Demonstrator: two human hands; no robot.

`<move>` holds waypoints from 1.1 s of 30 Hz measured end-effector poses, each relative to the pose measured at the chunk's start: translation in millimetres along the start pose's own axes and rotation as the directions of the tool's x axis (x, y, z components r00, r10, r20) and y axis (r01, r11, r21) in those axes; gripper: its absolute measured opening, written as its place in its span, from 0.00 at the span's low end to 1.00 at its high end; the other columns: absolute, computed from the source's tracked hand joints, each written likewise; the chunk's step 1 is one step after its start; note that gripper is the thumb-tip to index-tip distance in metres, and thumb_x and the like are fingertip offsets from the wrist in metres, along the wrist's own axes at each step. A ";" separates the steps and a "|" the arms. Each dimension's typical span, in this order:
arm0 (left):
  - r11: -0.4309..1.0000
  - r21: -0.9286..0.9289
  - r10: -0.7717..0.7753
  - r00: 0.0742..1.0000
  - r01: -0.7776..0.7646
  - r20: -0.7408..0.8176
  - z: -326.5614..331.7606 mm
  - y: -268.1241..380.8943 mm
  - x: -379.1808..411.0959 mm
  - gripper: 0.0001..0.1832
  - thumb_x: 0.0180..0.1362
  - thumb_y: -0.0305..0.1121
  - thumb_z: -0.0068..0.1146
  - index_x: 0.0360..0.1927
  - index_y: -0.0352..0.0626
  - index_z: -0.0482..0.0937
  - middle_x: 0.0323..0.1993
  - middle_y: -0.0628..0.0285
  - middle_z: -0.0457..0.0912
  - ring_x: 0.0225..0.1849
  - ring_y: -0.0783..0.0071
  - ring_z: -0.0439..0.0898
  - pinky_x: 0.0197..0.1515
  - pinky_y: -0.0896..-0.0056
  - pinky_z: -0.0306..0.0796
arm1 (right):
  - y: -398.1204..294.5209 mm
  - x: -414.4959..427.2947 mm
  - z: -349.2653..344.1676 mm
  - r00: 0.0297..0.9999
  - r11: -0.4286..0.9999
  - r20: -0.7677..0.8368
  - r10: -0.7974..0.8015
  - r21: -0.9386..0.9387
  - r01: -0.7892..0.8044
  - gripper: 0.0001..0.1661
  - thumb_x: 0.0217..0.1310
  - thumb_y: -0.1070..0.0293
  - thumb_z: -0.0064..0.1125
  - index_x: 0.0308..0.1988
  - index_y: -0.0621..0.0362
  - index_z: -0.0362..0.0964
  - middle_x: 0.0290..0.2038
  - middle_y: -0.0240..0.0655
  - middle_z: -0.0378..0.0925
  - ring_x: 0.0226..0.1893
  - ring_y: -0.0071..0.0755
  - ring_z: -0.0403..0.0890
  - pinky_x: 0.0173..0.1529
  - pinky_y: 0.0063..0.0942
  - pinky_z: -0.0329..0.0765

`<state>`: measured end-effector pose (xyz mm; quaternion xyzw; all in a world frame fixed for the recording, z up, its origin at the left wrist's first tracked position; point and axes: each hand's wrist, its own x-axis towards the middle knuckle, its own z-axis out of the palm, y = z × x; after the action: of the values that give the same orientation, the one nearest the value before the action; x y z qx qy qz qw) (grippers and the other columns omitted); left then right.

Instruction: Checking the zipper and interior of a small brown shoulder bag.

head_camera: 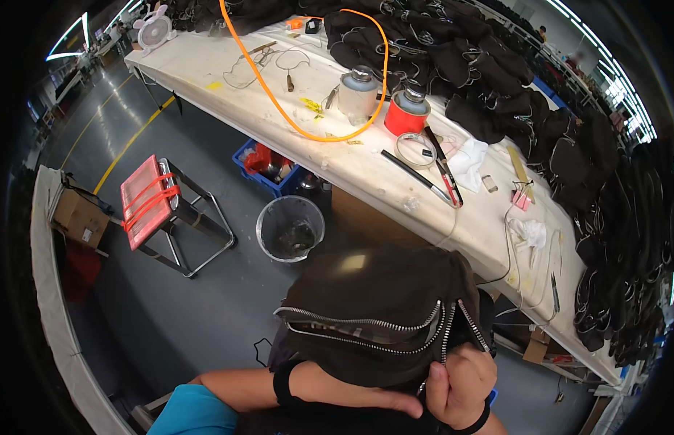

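A black fabric bag [369, 283] with silver metal-toothed zippers lies before me, next to the table's near edge. Its long zipper [364, 329] gapes, showing some patterned material inside. Another zipper [448, 331] runs down the right side, its two toothed edges spread apart. My right hand [462, 386] is closed on the fabric at the lower end of that side zipper. Along the bag's lower edge stretches my left hand [358, 389], thumb pointing right; its fingers are hidden by the fabric. A small metal zipper pull [421, 387] shows between the hands.
The white-covered table [347, 168] bears two bottles [358, 95], a pen-like tool [415, 176], tape roll [415, 150] and an orange hose [293, 126]. Black zippered pieces [478, 65] are heaped behind. A bucket [290, 231] and stool [163, 212] stand on the floor, left.
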<state>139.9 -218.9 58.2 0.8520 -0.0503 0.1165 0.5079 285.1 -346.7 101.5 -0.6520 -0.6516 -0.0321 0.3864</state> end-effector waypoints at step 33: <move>-0.161 -0.885 -0.291 0.878 -0.436 -0.380 -34.8 -16.1 3.1 0.24 0.66 0.32 0.44 0.64 0.37 0.64 0.63 0.55 0.71 0.63 0.62 0.70 0.67 0.53 0.61 | 14.5 -70.5 13.6 0.991 0.990 -0.067 0.116 -0.074 -0.121 0.13 0.60 0.71 0.55 0.23 0.61 0.65 0.21 0.48 0.69 0.19 0.53 0.70 0.25 0.42 0.68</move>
<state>141.1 -180.6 61.1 0.0963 -0.0486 0.2665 0.9578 281.0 -395.3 46.8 -0.7026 -0.5976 -0.0547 0.3823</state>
